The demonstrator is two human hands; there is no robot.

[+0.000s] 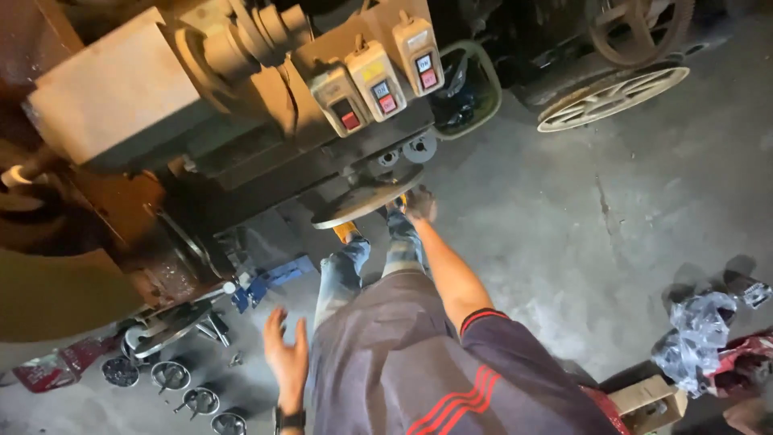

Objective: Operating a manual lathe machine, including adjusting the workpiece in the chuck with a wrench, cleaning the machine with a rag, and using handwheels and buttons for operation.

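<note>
Head view: right hand (419, 203) grips the flat-lying, near-horizontal handwheel (366, 198); left hand (287, 354) hangs open.

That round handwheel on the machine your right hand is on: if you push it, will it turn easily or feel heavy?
The handwheel looks like thick, solid metal, so probably heavy and stiff. It sits on the machine, so it would likely turn rather than tip. The right hand is at its rim; its dusty surface probably gives fair grip. The left hand hangs free.

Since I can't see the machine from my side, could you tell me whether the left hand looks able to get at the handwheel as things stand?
Probably not yet: the left hand hangs open low by the hip, apart from the handwheel, where the right hand already rests at the rim.
</note>
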